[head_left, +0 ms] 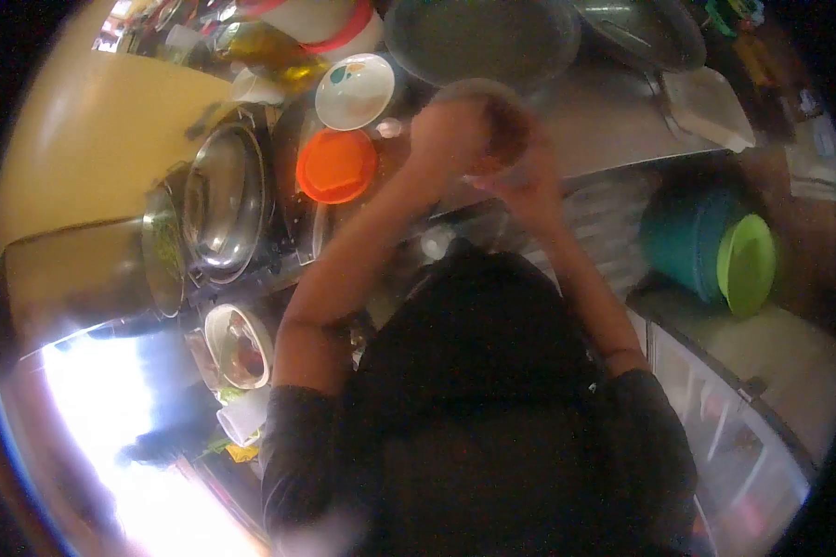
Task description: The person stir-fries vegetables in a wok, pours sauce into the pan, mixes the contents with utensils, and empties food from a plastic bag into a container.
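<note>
Both my hands are raised in front of me around a round container (509,130) with dark reddish-brown contents. It looks like a bowl or jar, but blur hides the exact kind. My left hand (441,139) is closed at its left side, over the rim, with the fingertips hidden. Against the lower right side, my right hand (528,186) grips it with curled fingers. An orange round lid or dish (336,166) lies left of my left hand. Just beyond that sits a white bowl (355,91) with a coloured mark inside.
A large dark round pan (483,42) stands behind the container. To the left are a shiny metal oval dish (225,204) and an oval tub (238,345) with food in it. A teal bucket (687,237) and a lime-green bowl (747,265) stand at right. The counter edge (641,165) runs before me.
</note>
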`<state>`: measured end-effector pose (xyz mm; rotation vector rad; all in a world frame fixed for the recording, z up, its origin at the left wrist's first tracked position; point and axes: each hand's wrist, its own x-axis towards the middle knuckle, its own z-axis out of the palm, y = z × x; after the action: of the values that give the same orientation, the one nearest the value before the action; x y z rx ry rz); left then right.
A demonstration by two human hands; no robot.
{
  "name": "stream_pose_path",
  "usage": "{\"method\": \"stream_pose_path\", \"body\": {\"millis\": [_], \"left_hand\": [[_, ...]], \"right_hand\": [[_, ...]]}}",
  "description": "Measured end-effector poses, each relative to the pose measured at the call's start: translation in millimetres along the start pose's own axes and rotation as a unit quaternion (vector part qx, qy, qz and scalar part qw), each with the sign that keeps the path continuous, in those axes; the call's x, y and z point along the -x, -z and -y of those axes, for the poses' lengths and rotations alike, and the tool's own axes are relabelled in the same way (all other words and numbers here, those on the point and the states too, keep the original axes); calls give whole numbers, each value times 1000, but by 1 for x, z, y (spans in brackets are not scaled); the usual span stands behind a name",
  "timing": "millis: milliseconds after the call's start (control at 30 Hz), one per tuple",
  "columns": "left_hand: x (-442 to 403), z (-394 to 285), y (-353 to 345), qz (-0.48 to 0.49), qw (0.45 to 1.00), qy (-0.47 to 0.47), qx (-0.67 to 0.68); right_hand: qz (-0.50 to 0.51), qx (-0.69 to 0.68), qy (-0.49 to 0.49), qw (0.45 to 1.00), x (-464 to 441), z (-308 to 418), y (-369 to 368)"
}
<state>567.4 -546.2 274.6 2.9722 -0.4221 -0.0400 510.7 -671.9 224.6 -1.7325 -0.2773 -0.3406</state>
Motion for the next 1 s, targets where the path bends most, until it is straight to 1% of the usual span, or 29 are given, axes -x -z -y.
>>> {"method": "stream_pose_path", "body": {"millis": [33, 100, 133, 167, 200, 267, 300, 333, 400, 433, 500, 533, 600, 667, 733, 767, 800, 833, 867, 933, 967, 1000], "left_hand": [[-2, 5, -7, -1, 1000, 2, 1], [-8, 16, -28, -81, 993, -66, 51], [-6, 16, -21, -82, 993, -66, 52], [-2, 15, -7, -49, 996, -25, 72], [0, 18, 1, -16, 995, 15, 93], [2, 33, 0, -32, 994, 17, 105], [3, 39, -2, -47, 992, 22, 117], [4, 44, -7, -48, 992, 24, 117], [8, 54, -15, -39, 989, 36, 139], [10, 52, -8, -42, 989, 40, 138], [15, 45, 10, -51, 978, 69, 189], [16, 49, 7, -55, 977, 74, 190], [22, 64, -6, -75, 937, 59, 335], [29, 75, -15, -114, 899, 73, 416], [37, 94, -10, -190, 956, -30, 221], [47, 102, 0, -170, 932, 11, 320], [58, 113, 11, -153, 893, 44, 421], [70, 135, 19, -182, 894, 71, 403], [82, 153, 23, -224, 907, 72, 348], [106, 181, 45, -273, 914, 79, 289], [128, 195, 74, -263, 913, 126, 285], [150, 214, 88, -264, 929, 149, 214]], "right_hand": [[-2, 19, -10, 1000, -1, 1, 1], [-3, 40, -19, 999, 0, 6, 2], [-4, -21, -26, 999, 1, 11, 1], [-6, -82, -32, 996, 1, 13, 0], [-6, -81, -31, 996, 1, 9, 1], [-9, 53, 21, 998, 2, 1, 2], [-8, 53, 21, 998, 3, 0, 1], [-28, -38, -28, 998, 1, 6, -3], [-41, -130, -75, 988, -6, 21, -5], [-32, -60, -46, 997, -12, 32, -3], [-23, 10, -14, 1000, -18, 47, -4], [-26, -36, -28, 999, -20, 52, -5], [-12, -86, -36, 996, -21, 58, -9], [-7, -57, -32, 998, -9, 45, -9], [0, -24, -27, 999, 2, 30, -11], [3, -8, -24, 1000, 4, 23, -12], [6, 9, -19, 1000, 5, 16, -14], [9, 18, -16, 1000, 5, 11, -16], [9, 28, -18, 999, 6, 8, -16], [9, 57, -17, 998, 8, 2, -15], [6, 79, -10, 997, 9, -1, -14], [7, 95, -5, 995, 12, -3, -14]]}}
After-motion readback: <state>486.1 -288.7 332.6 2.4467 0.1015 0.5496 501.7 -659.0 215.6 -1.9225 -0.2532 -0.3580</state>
